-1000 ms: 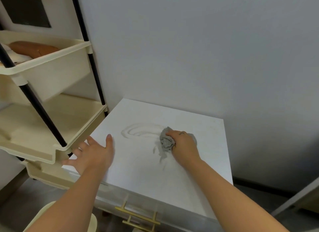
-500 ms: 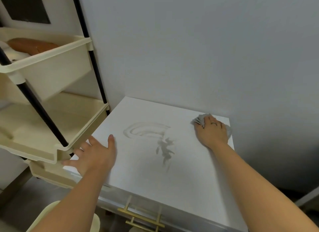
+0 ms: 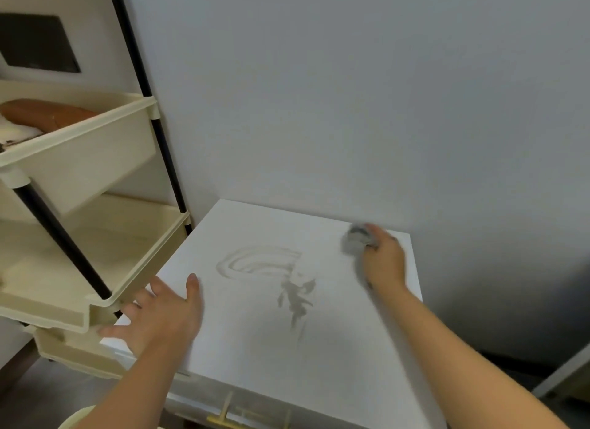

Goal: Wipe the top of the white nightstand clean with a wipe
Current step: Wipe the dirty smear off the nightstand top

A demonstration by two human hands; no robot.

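The white nightstand (image 3: 249,348) fills the lower middle, its top marked by a curved smear (image 3: 258,262) and darker grey streaks (image 3: 295,297) near the centre. My right hand (image 3: 383,259) is at the top's far right corner, blurred by motion, shut on a crumpled grey wipe (image 3: 356,238) pressed to the surface. My left hand (image 3: 159,316) lies flat with fingers spread on the top's left front edge, holding nothing.
A cream shelving cart (image 3: 79,253) with black poles stands tight against the nightstand's left side; a brown object (image 3: 41,114) lies in its upper tray. A grey wall backs the nightstand. A gold drawer handle (image 3: 223,419) shows at the front.
My right hand swept the wipe from the centre of the top to the far right corner, then started back left. The streaks stay. My left hand has not moved.
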